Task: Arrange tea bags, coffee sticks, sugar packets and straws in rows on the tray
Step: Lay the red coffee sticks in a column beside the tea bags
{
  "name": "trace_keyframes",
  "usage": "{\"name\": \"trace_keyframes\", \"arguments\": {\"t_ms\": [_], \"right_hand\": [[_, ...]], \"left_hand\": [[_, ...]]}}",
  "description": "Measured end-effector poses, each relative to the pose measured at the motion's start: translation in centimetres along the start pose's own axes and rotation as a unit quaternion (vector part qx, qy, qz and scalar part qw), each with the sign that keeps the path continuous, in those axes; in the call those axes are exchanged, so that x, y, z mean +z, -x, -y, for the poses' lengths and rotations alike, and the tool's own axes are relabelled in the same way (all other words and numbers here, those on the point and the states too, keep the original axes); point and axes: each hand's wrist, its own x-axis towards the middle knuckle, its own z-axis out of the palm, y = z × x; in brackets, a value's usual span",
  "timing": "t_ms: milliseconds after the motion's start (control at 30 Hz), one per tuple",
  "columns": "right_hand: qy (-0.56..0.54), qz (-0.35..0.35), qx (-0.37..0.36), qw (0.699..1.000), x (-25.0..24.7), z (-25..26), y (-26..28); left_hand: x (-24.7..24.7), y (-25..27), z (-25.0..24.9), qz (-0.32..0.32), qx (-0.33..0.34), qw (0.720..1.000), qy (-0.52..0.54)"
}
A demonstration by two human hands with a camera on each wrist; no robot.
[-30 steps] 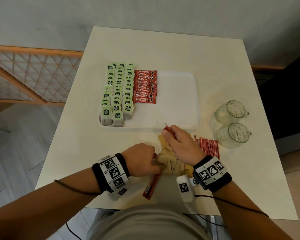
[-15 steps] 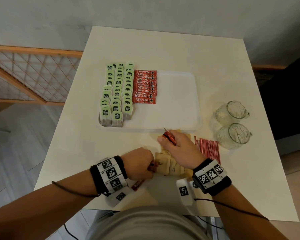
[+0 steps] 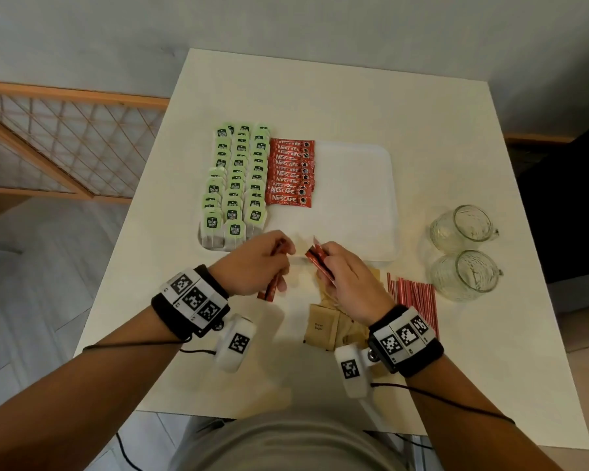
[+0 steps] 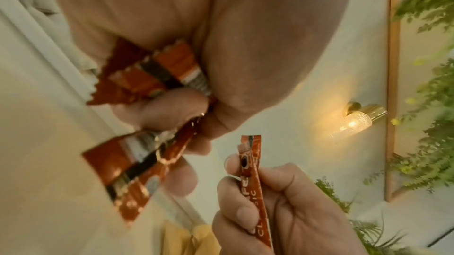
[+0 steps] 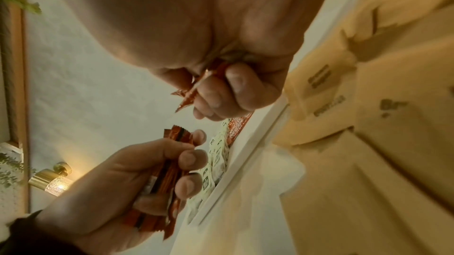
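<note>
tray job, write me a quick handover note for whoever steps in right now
Left hand: grips a bunch of red Nescafe coffee sticks, above the table in front of the white rectangular tray.
Right hand: grips a few more red sticks, over the tray's near edge.
Done: green-tagged tea bags fill three rows along the tray's left side; a row of coffee sticks lies beside them.
Left: lay down the held sticks, then row up the brown sugar packets and red straws, both on the white table near the tray. The tray's right half is free.
</note>
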Motion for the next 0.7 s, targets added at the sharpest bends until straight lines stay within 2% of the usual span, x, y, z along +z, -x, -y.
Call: {"name": "trace_keyframes", "arguments": {"t_ms": [200, 433, 567, 700], "right_hand": [[0.003, 0.003, -0.025, 1.000, 0.9, 1.1, -1.4], [-0.019, -0.010, -0.052, 0.998, 1.9, 2.6, -2.8], [0.003, -0.027, -0.097, 0.995, 2.2, 2.6, -3.4], [-0.057, -0.067, -0.060, 0.994, 2.2, 2.4, -4.1]], "left_hand": [[-0.1, -0.9, -0.8, -0.093, 0.021, 0.991, 0.098], [0.2, -1.3, -0.8, -0.158, 0.126, 0.974, 0.103], [-0.1, -1.6, -0.3, -0.217, 0.134, 0.957, 0.136], [-0.5, -1.6, -0.1, -0.252, 0.123, 0.944, 0.175]]}}
